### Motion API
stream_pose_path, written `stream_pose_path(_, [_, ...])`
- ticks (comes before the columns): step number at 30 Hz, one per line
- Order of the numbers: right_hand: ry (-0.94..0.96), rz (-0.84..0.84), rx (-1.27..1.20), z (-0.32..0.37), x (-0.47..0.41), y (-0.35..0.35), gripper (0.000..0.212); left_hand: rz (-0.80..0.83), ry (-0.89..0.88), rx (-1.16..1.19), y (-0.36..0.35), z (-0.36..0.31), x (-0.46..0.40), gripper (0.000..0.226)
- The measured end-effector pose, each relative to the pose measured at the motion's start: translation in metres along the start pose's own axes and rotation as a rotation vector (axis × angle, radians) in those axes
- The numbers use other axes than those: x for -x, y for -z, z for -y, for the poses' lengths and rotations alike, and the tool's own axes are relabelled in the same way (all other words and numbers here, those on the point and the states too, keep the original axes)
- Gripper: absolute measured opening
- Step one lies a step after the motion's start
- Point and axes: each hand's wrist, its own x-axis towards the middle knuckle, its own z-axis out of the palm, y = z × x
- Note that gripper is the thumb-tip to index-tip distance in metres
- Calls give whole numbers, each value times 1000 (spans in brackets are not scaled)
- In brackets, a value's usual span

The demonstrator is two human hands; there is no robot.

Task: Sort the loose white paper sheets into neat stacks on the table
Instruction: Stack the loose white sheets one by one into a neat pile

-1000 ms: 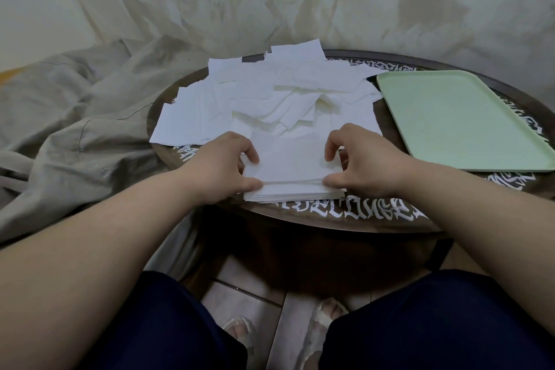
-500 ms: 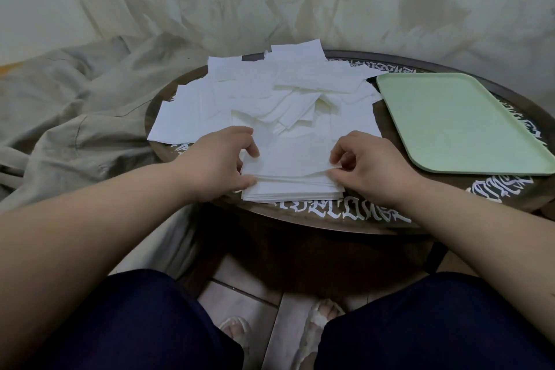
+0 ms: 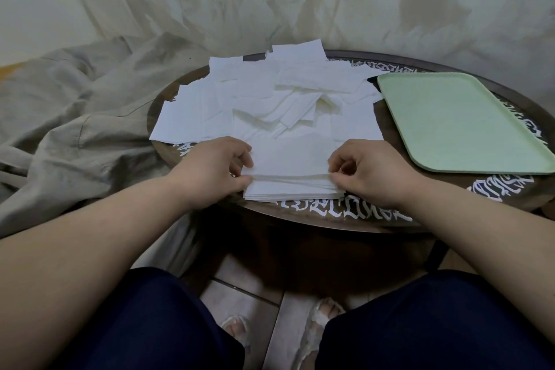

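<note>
Presently the top sheet (image 3: 289, 156) is pinched at both ends by the left hand (image 3: 214, 167) and right hand (image 3: 368, 170), apparently to square it on the stack (image 3: 292, 191) at the table (image 3: 330, 218)'s six o'clock; loose sheets (image 3: 270, 99) lie toward twelve.

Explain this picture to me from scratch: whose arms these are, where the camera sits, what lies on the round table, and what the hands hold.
There is no machine here. A person wears a camera on the head, looking forward and down, so the two bare arms are the wearer's own, with knees and feet below. The round dark table has white lettering along its rim. A loose pile of white paper sheets covers its far side, and a pale green tray lies at the right with nothing on it. At the near edge sits a neat stack of sheets. The left hand and right hand each pinch an end of the top sheets, lifted slightly off that stack.
</note>
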Motion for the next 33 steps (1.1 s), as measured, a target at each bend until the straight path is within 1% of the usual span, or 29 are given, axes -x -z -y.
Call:
stream_pose_path(3, [21,28,-1,0,0,1,9,-1,-8,-3,0,0,0,22])
stream_pose_path(9, [53,26,6,0,0,0,7,17,-50,-39,0,-1,1,26])
stream_pose_path(13, [58,29,1,0,0,0,7,0,-36,-66,-1,-3,0,17])
stream_pose_path(16, [36,36,-1,2,-1,0,6,-17,-7,-27,-1,-3,0,14])
stream_pose_path(20, [26,43,26,2,-1,1,14,-28,42,48,-1,0,0,21])
stream_pose_path(29, [36,71,82,7,0,2,20,-50,101,129,-1,2,0,25])
stream_pose_path(31, [44,87,88,8,0,3,22,-49,101,128,0,2,0,24])
stream_pose_path(33, [59,99,113,8,0,3,22,-53,101,119,0,2,0,18])
